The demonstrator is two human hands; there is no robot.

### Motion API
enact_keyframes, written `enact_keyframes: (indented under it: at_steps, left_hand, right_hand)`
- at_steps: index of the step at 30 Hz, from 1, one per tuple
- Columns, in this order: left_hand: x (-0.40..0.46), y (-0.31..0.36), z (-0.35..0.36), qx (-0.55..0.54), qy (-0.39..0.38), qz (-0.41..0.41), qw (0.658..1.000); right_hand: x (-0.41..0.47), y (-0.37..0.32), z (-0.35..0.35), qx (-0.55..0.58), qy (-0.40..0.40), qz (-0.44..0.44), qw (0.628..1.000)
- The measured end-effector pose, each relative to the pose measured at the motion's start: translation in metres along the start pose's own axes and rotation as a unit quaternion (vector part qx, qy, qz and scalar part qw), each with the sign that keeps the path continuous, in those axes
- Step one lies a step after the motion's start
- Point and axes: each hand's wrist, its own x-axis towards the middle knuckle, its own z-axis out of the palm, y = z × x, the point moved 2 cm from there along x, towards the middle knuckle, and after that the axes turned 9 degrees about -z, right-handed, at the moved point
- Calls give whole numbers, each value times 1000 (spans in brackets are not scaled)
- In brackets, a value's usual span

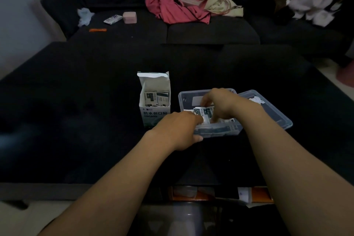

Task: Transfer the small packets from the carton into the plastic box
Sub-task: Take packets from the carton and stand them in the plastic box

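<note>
A white carton [154, 115] stands open on the dark table, with several small packets [157, 98] upright inside it. To its right sits a clear plastic box [188, 95] with more packets lying in it. My right hand [222, 104] reaches down into the box and pinches a small packet [204, 114]. My left hand [179, 131] is at the box's near left corner, its fingers touching the same packet and the box rim; how they curl is hidden.
The box's clear lid [272, 109] lies against its right side. Behind the table is a dark sofa with pink clothes [172, 5], a pink block [129, 17], a tube [113, 19] and a white garment [314, 5].
</note>
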Motion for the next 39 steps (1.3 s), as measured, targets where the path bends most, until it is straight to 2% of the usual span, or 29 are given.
enact_keyframes:
  at_steps: [6, 8, 9, 11, 12, 13, 14, 15, 17, 19, 21, 26, 31, 39]
  left_hand:
    - [-12, -3, -15, -23, 22, 19, 999]
    - [-23, -9, -34, -104, 104, 34, 989]
    - [-30, -13, -47, -161, 192, 44, 967]
    - [-46, -32, -69, -252, 397, 39, 882]
    - [-53, -45, -76, -284, 463, 6, 840]
    - [-56, -60, -79, -305, 487, -39, 818]
    - [-56, -74, -78, -316, 475, -91, 816]
    - [-54, -85, -73, -318, 431, -149, 831]
    - [-45, -101, -56, -298, 287, -253, 875]
    - [-38, -108, -40, -290, 156, -292, 898]
    - [-32, -111, -31, -323, 98, -287, 896]
    - [-29, -112, -31, -365, 77, -271, 887]
    - [-27, -109, -31, -369, 71, -271, 886]
    - [-29, -108, -31, -366, 80, -264, 889]
  right_hand:
    - [-13, -7, -22, 34, 33, -31, 998]
    - [-23, -20, -40, 73, 76, -78, 991]
    - [-30, -29, -49, 120, 115, -108, 980]
    - [-44, -55, -60, 226, 177, -179, 941]
    - [-49, -71, -62, 252, 183, -208, 927]
    - [-49, -85, -59, 251, 179, -229, 923]
    - [-44, -98, -53, 227, 178, -240, 927]
    - [-37, -108, -46, 185, 183, -240, 935]
    - [-19, -121, -33, 90, 188, -215, 954]
    - [-5, -126, -23, 17, 168, -171, 971]
    - [3, -127, -16, -36, 162, -141, 976]
    - [9, -128, -9, -41, 151, -112, 981]
    - [15, -125, -7, -14, 177, -109, 978]
    - [17, -117, -10, 78, 93, -128, 984]
